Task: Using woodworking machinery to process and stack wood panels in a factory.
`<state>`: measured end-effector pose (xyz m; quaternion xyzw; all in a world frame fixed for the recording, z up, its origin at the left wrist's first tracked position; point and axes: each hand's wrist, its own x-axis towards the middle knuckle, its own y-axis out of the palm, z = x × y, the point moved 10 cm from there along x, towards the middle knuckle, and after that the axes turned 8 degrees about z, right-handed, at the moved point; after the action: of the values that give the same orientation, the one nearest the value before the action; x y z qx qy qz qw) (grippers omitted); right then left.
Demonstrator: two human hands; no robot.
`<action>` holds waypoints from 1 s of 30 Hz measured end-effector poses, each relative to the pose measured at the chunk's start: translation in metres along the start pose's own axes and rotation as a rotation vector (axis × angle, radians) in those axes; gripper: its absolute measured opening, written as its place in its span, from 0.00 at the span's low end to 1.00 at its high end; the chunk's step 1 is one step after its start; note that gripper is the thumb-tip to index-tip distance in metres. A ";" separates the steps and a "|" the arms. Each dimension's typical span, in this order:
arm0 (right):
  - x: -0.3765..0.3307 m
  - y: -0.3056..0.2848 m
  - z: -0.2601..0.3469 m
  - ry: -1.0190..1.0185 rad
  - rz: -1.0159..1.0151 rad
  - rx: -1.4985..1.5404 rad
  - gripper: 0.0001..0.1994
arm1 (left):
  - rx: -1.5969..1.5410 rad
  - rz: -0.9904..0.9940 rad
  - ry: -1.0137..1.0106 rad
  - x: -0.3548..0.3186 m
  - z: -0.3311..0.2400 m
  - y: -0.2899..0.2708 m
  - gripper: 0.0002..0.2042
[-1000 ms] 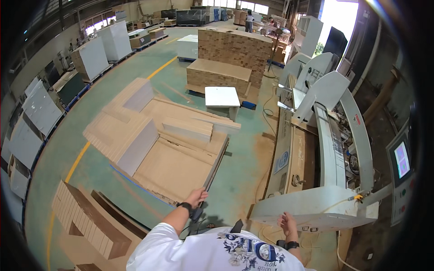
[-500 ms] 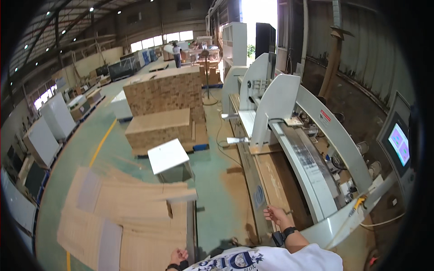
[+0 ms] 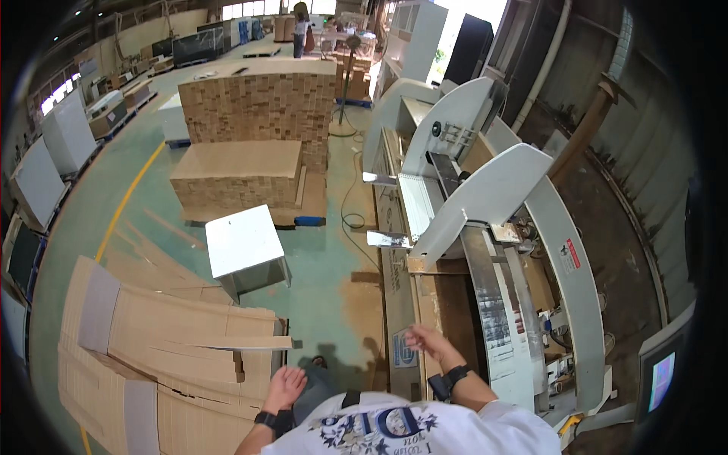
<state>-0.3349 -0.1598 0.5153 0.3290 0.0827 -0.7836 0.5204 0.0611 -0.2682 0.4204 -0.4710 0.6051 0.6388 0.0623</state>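
Note:
My right hand [image 3: 429, 342] hovers over the near edge of the long white and grey machine [image 3: 398, 303], fingers loosely bent and apart, with nothing visible in them. A dark band is on its wrist. My left hand [image 3: 286, 385] hangs beside my body, its fingers slightly curled and nothing seen in them. Nearest to it lies a stack of flat cardboard sheets [image 3: 197, 315], with a narrow board strip [image 3: 250, 343] across its right edge. A small white-topped stool or table [image 3: 243, 241] stands just beyond the stack.
Tall and low stacks of wooden blocks or boards [image 3: 258, 106] stand ahead on a pallet. Curved guards [image 3: 485, 189] rise from the machine, and a screen [image 3: 662, 379] is at the right. A cable [image 3: 345, 205] runs along the green floor. Another person [image 3: 300, 34] stands far off.
My view has tilted down and turned slightly right. My left hand has risen further into view. My right hand now appears higher and further left, still near the machine edge.

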 end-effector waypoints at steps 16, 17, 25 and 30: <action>0.098 -0.074 0.123 0.111 -0.168 -0.007 0.16 | 0.051 0.438 -0.293 0.193 -0.033 0.319 0.10; 0.110 -0.082 0.128 0.105 -0.162 -0.008 0.16 | 0.054 0.441 -0.285 0.211 -0.033 0.327 0.10; 0.185 -0.117 0.148 0.146 0.006 0.063 0.15 | 0.310 0.439 -0.310 0.302 -0.041 0.445 0.09; 0.195 -0.152 0.074 0.264 -0.067 0.118 0.20 | 0.459 0.378 -0.428 0.342 -0.067 0.496 0.11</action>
<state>-0.5459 -0.2753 0.4227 0.4564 0.1153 -0.7538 0.4585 -0.4137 -0.6205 0.5551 -0.1805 0.7823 0.5708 0.1724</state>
